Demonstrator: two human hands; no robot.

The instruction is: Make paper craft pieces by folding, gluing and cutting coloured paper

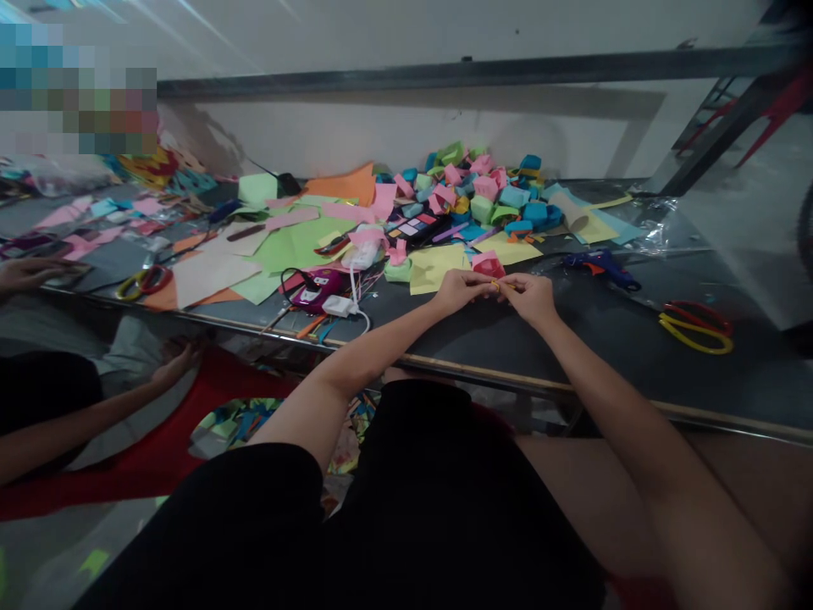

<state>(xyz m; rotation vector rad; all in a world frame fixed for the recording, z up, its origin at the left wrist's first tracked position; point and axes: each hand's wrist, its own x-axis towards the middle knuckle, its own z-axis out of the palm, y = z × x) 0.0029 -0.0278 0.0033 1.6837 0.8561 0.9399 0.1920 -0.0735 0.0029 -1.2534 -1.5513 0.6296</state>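
Observation:
My left hand point(458, 291) and my right hand point(532, 296) meet on the dark table point(635, 339), fingers pinched together on a small yellow piece of paper point(500, 285). A folded pink paper piece point(489, 264) lies just behind my fingertips. A yellow sheet point(435, 267) lies to the left of my hands. Behind them is a heap of folded paper boxes point(483, 191) in blue, pink and green.
A blue glue gun point(602, 267) and red-yellow scissors point(695, 324) lie to the right. A pink phone point(314, 291) with a white charger point(341, 306), loose coloured sheets point(292, 241) and other scissors point(143, 282) lie left. Another person's hand point(29, 273) and arm point(95, 415) are at the far left.

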